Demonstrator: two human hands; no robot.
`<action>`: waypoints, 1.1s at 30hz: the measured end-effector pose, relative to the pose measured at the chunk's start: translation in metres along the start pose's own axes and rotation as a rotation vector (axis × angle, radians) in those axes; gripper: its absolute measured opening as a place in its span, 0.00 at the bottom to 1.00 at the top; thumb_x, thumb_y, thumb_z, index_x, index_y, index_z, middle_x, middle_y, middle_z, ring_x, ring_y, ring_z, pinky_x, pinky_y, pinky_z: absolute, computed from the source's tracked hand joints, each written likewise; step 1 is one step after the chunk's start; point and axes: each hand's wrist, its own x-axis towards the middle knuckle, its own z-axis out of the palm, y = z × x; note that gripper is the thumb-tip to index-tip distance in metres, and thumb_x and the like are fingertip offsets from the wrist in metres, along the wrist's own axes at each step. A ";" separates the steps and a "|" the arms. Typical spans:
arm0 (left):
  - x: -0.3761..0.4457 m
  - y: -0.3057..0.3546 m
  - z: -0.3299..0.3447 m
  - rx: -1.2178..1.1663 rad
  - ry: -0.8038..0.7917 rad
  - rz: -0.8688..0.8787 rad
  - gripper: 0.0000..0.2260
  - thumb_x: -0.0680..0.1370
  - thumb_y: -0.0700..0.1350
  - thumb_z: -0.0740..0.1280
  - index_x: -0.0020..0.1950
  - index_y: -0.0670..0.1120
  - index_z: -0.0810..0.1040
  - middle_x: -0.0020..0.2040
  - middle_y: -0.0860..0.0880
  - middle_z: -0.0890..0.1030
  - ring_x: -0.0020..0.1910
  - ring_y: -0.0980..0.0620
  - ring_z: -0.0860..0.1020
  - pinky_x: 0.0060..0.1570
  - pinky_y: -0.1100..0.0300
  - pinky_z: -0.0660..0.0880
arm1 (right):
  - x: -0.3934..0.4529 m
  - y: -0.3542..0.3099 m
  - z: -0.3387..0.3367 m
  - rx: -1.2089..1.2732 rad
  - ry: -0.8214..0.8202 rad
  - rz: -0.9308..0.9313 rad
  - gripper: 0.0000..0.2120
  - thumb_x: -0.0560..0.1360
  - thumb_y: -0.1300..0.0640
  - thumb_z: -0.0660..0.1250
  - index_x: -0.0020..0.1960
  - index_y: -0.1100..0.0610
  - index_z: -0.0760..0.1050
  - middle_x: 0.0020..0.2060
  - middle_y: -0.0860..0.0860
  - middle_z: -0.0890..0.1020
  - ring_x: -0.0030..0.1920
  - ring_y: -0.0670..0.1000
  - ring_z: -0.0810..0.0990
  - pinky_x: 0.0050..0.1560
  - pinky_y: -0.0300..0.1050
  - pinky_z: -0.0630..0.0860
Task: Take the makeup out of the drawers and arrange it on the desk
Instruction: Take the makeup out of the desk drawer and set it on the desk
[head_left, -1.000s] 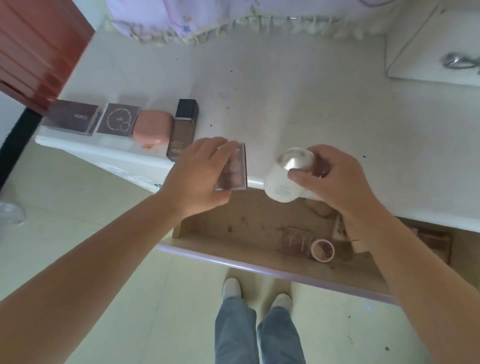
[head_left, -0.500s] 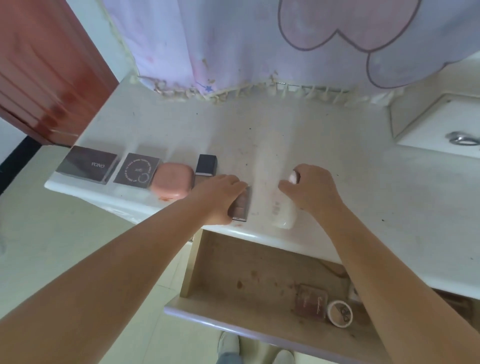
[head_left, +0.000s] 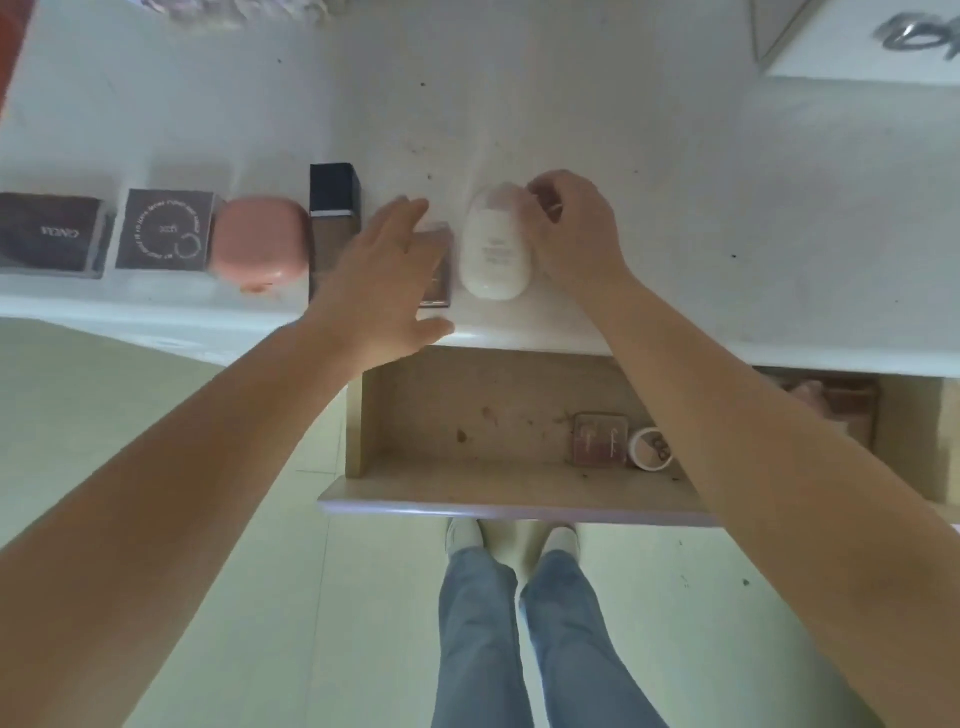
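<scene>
Along the front edge of the white desk (head_left: 675, 197) lies a row of makeup: a dark palette (head_left: 49, 234), a square dark palette (head_left: 165, 228), a pink compact (head_left: 260, 238), a foundation bottle (head_left: 333, 202) with a black cap, a small clear palette (head_left: 436, 270) and a white bottle (head_left: 493, 249). My left hand (head_left: 384, 280) hovers flat over the small palette with straight fingers, hiding most of it. My right hand (head_left: 571, 228) has curled fingers at the top right of the white bottle. The open drawer (head_left: 467, 483) below holds a pink palette (head_left: 600, 439) and a small white jar (head_left: 649, 449).
A second drawer (head_left: 852, 405) at the right holds more pinkish items, partly hidden by my right arm. A white box (head_left: 862, 57) with a metal piece sits at the desk's far right corner. My legs and shoes stand on the floor below the drawer.
My left hand has let go of the small palette, now lying on the desk, and its fingers have straightened. The white bottle now lies on the desk beside it. The camera tilted down.
</scene>
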 end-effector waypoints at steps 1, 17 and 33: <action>-0.011 0.012 0.008 -0.047 0.103 0.041 0.26 0.69 0.44 0.72 0.64 0.37 0.71 0.67 0.34 0.67 0.67 0.34 0.64 0.64 0.43 0.64 | -0.007 0.004 -0.005 0.025 0.032 -0.002 0.11 0.77 0.56 0.59 0.55 0.61 0.74 0.48 0.53 0.77 0.42 0.47 0.70 0.38 0.29 0.63; 0.014 0.159 0.171 -0.226 -0.385 -0.118 0.19 0.76 0.42 0.61 0.66 0.42 0.65 0.68 0.42 0.63 0.67 0.42 0.62 0.62 0.49 0.66 | -0.128 0.160 -0.038 -0.742 -0.580 0.190 0.18 0.73 0.55 0.61 0.61 0.61 0.68 0.62 0.62 0.68 0.61 0.60 0.69 0.56 0.47 0.70; -0.024 0.148 0.093 -0.305 -0.146 -0.072 0.17 0.76 0.39 0.61 0.65 0.46 0.70 0.60 0.47 0.77 0.59 0.48 0.74 0.53 0.62 0.66 | -0.133 0.142 -0.105 -0.083 -0.348 0.059 0.11 0.70 0.60 0.69 0.52 0.56 0.76 0.43 0.46 0.76 0.43 0.46 0.74 0.39 0.30 0.63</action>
